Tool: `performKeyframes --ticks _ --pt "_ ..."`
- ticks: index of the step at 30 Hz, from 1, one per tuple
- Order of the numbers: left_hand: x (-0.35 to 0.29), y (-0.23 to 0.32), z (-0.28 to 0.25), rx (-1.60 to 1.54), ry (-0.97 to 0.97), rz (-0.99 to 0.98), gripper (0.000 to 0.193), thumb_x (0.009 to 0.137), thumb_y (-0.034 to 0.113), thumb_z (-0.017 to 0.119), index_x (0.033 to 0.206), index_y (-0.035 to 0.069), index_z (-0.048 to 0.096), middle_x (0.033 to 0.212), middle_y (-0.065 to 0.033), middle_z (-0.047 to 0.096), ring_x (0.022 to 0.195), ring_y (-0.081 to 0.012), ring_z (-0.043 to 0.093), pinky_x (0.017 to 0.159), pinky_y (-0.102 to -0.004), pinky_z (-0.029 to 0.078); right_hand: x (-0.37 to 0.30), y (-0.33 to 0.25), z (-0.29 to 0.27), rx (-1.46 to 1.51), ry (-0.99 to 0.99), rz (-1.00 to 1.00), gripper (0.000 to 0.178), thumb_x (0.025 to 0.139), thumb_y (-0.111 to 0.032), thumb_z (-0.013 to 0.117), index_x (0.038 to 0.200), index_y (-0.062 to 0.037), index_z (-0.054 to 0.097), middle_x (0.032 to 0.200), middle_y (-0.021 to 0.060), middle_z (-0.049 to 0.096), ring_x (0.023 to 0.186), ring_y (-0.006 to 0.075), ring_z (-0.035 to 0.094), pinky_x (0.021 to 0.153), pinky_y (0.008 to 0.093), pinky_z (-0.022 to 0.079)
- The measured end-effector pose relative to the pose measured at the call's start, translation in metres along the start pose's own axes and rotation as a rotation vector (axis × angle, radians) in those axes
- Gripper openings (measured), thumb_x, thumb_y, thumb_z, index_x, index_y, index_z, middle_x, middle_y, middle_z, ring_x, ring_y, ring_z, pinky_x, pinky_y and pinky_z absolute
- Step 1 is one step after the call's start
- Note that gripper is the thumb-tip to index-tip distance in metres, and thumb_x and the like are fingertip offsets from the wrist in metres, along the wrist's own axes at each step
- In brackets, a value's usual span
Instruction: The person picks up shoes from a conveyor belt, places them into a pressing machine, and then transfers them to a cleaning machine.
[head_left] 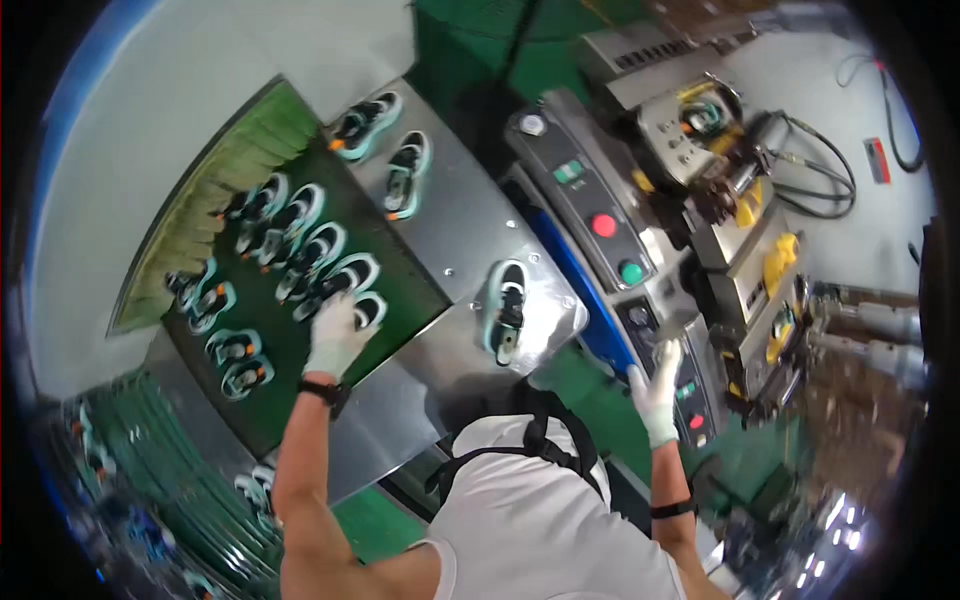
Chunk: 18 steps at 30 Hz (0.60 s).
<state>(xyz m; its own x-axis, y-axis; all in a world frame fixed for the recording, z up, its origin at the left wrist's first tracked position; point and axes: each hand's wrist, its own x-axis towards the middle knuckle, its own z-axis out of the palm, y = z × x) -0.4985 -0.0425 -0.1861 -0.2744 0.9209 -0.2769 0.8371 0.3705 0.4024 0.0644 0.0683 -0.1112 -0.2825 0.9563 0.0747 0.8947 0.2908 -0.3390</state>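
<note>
My left hand [337,337], in a white glove, reaches over the green conveyor belt [405,330]. Its fingers close on the nearest shoe [371,309] at the end of a row of black shoes with pale mint soles. Part of that shoe and some fingertips are hidden. Right beside the hand lies another shoe [352,272] of the same kind. My right hand [657,390], also gloved, is held with thumb and fingers apart near a control panel [690,385]; nothing shows in it. Between my hands, a single shoe [507,312] rests on the steel table [450,345].
Two more shoes lie on the far steel surface, one a black shoe [407,175]. A hanging strip curtain [215,190] borders the belt. To the right stands a machine with a red button [603,225], a green button [630,272] and yellow clamps [780,260]. A roller rack [180,460] is at lower left.
</note>
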Motion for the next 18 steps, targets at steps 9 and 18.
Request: performKeyframes --ticks 9,18 --pt "-0.031 -0.023 0.009 -0.248 -0.105 -0.058 0.043 0.076 0.019 0.075 0.108 -0.008 0.062 0.103 -0.0226 0.067 0.097 -0.0367 0.064 0.088 -0.0412 0.050 0.074 -0.116 0.036 0.557 -0.336 0.086 0.061 0.088 -0.028 0.065 0.136 0.0045 0.045 0.131 0.0279 0.051 0.127 0.0418 0.048 0.110 0.0445 0.037" --pt "0.007 0.190 -0.056 -0.998 -0.245 0.503 0.055 0.076 0.014 0.076 0.125 -0.003 0.058 0.129 -0.0158 0.059 0.117 -0.0258 0.056 0.104 -0.0372 0.043 0.094 -0.139 -0.024 1.676 -1.092 0.283 0.056 0.099 -0.049 0.054 0.131 -0.0031 0.057 0.121 0.0039 0.062 0.108 0.0085 0.054 0.095 0.0292 0.047"
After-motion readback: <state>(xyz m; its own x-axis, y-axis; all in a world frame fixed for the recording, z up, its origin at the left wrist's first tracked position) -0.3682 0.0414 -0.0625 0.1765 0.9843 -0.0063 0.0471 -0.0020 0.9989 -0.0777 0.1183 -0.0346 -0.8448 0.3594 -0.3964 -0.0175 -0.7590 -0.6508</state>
